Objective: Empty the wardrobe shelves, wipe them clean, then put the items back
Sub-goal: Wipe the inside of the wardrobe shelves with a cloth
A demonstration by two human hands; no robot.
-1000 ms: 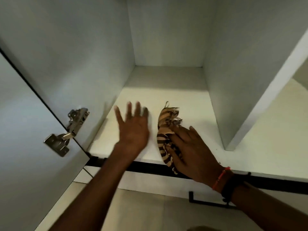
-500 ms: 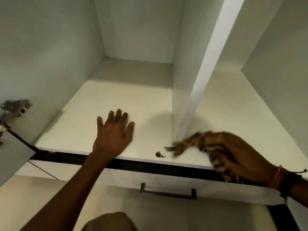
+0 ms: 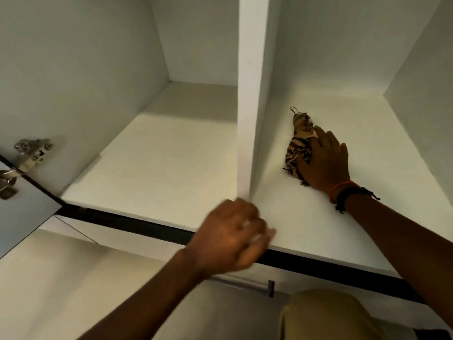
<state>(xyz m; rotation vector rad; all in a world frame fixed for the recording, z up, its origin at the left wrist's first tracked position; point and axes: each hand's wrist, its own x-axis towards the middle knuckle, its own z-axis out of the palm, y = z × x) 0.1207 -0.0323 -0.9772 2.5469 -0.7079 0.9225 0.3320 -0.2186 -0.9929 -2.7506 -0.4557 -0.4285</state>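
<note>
Both compartments of the wardrobe shelf [image 3: 171,155] in view hold no clothes or other belongings, so the emptying stage looks finished for this level, and the wiping stage appears to be in hand. The right hand [image 3: 323,163] lies in the right compartment, to the right of the white upright divider [image 3: 250,94], with its fingers laid fairly straight over a bunched tiger-striped cloth [image 3: 297,148], pressing it down onto the shelf surface. The cloth sits about midway back on that shelf floor, near the divider but apart from it, with its frayed end poking out beyond the fingertips. An orange band and a dark band [image 3: 343,190] circle that wrist. The left hand [image 3: 230,236] hovers at the front lip of the shelf just below the foot of the divider. Its fingers look curled, but motion blur hides whether they grip the edge or hold nothing. Whether the left compartment has been wiped cannot be told from its bare surface. What seems left is the rest of the right compartment, perhaps its walls and back corners, and then returning the items, none of which appear here. A metal hinge [image 3: 31,153] and the open door [image 3: 22,217] sit at the left, and a drawer handle [image 3: 269,288] shows below the black front strip [image 3: 122,220].
</note>
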